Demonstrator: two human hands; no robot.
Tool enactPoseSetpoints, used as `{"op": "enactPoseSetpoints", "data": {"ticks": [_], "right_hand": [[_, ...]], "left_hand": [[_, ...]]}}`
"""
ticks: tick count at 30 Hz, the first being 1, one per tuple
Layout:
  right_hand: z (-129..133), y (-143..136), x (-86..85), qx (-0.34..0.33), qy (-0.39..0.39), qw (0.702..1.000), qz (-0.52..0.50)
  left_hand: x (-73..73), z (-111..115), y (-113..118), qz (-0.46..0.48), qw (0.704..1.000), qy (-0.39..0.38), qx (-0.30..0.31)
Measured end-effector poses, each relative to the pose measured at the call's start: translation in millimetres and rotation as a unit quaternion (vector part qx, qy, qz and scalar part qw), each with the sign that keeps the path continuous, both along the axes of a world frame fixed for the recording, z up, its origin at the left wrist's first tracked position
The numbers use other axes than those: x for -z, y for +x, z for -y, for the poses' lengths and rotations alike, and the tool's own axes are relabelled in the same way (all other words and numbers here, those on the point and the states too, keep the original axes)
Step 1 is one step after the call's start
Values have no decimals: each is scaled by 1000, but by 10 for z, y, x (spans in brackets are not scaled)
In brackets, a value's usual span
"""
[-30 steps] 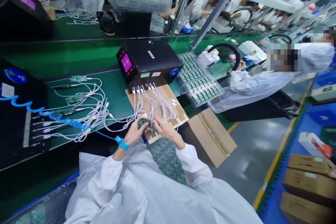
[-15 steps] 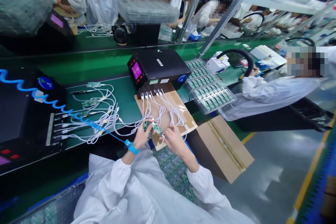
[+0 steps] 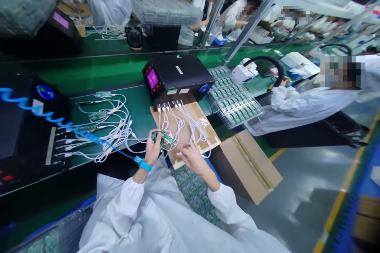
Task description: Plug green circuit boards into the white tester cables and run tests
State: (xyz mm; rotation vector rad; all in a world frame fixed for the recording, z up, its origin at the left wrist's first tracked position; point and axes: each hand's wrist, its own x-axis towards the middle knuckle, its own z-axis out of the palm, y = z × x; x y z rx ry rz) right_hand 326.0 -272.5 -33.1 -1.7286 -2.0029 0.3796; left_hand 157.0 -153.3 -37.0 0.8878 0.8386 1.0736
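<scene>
Above my lap, my left hand [image 3: 152,150] is closed around green circuit boards [image 3: 168,137], apparently more than one, which stick out past its thumb. A blue wrist strap [image 3: 143,163] with a coiled cord circles that wrist. My right hand [image 3: 192,159] is just to the right, apart from the boards, its fingers pinched on what looks like the end of a white cable [image 3: 179,153]. Behind both hands, white cables [image 3: 178,126] run from the front of a black tester box [image 3: 181,73] with a lit pink screen, across a cardboard sheet [image 3: 204,120].
Left lie more white cables [image 3: 118,130] with boards attached, beside another black box [image 3: 20,122]. Clear trays of boards [image 3: 234,99] stand right of the tester; another tray [image 3: 192,189] is below my hands. A cardboard box [image 3: 249,166] sits lower right. A co-worker's sleeve [image 3: 308,102] is farther right.
My hands have moved apart: the left has shifted left with the boards, and the right has come away from them. The view has shifted slightly.
</scene>
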Motion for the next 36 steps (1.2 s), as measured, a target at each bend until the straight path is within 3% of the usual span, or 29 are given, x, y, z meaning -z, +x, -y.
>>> {"op": "enactPoseSetpoints", "data": {"ticks": [5, 9, 11, 14, 16, 19, 23, 29, 33, 36], "right_hand": [[38, 22, -31, -50, 10, 999, -1], [182, 268, -57, 38, 56, 998, -14], [213, 364, -40, 77, 65, 995, 15], [177, 382, 16, 63, 51, 994, 69], [131, 345, 59, 71, 45, 992, 93], [84, 314, 116, 91, 43, 988, 121], [79, 345, 147, 97, 39, 984, 142], [97, 418, 30, 83, 29, 989, 119], [125, 513, -93, 39, 14, 997, 70], [141, 556, -124, 33, 25, 997, 67]], "left_hand": [[-213, 94, 45, 68, 989, -103, 82], [-345, 193, 62, 60, 968, -180, 162], [-340, 229, 78, 27, 955, -198, 220], [-244, 282, 130, -35, 927, -185, 324], [-157, 317, 172, -61, 920, -159, 352], [-79, 341, 215, -82, 930, -129, 335], [-108, 313, 229, -102, 946, -125, 283], [-140, 295, 260, -99, 956, -116, 251], [-91, 340, 332, -100, 952, -83, 276], [-62, 373, 432, -119, 943, -7, 309]]}}
